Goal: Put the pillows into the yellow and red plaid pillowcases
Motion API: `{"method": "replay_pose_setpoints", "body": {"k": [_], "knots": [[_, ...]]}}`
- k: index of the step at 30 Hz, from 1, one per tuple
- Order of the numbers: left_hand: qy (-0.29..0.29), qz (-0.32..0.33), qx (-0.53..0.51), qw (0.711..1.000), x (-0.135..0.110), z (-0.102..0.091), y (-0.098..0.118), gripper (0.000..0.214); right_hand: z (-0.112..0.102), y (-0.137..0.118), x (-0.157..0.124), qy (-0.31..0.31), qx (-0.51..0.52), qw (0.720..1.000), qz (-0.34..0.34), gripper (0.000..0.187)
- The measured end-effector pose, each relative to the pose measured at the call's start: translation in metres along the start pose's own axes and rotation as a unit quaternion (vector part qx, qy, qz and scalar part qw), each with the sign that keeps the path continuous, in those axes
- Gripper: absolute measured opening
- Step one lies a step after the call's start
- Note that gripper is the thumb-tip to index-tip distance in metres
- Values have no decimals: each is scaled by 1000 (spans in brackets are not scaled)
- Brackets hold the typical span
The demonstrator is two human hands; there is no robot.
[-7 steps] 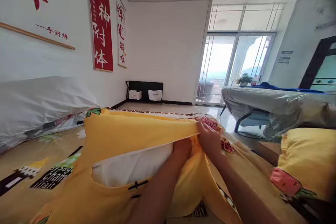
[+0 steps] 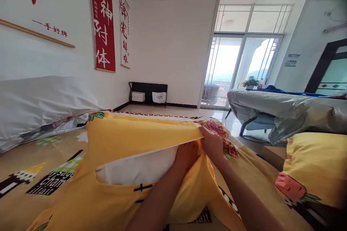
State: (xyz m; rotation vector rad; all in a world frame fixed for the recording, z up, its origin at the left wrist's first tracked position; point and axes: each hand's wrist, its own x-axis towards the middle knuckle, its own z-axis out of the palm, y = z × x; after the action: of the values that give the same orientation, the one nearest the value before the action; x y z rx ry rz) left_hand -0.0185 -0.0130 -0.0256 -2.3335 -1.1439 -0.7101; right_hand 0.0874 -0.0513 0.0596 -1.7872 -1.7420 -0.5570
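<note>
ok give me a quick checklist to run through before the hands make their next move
1. Right hand gripping the edge of the yellow cover: ok, the edge is pinched.
2. Left hand has a firm hold: cannot tell, its fingertips are hidden.
3. Yellow cover gaping open: ok, the white insert shows through.
4. White insert fully covered: not ok, part of it is exposed.
5. Yellow pillow at the right clear of both hands: ok, it lies apart.
</note>
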Motion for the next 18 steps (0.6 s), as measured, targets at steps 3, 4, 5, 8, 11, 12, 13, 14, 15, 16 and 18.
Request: {"method": "replay_pose_setpoints", "body": {"k": [3, 4, 5, 8, 11, 12, 13, 14, 15, 16, 18], "knots": [[-54, 49, 20, 997, -6, -5, -10, 42, 2, -12, 5, -14, 79, 997, 19, 44], [-85, 51, 27, 995, -7, -8, -14, 42, 2, -17, 7, -16, 118, 993, 22, 44], [-115, 47, 31, 992, -7, -12, -17, 40, 2, -23, 9, -18, 155, 987, 24, 45], [-154, 44, 18, 987, -5, -28, -27, 35, 1, -39, 15, -17, 236, 972, 12, 46], [-171, 60, -24, 983, -5, -48, -42, 25, -3, -55, 20, -9, 295, 956, -4, 45], [-177, 64, -43, 981, -6, -55, -48, 20, -5, -61, 21, -7, 315, 949, -5, 46], [-182, 65, -65, 979, -7, -61, -54, 16, -7, -66, 22, -5, 335, 942, -5, 46], [-186, 62, -88, 977, -8, -67, -60, 13, -10, -71, 22, -5, 353, 935, -4, 46], [-188, 56, -112, 974, -9, -73, -66, 12, -13, -76, 22, -6, 370, 929, -2, 46], [-188, 47, -138, 971, -11, -79, -72, 13, -17, -82, 21, -7, 385, 923, -1, 46], [-188, 26, -194, 962, -15, -92, -83, 16, -26, -93, 18, -8, 417, 909, 1, 45]]}}
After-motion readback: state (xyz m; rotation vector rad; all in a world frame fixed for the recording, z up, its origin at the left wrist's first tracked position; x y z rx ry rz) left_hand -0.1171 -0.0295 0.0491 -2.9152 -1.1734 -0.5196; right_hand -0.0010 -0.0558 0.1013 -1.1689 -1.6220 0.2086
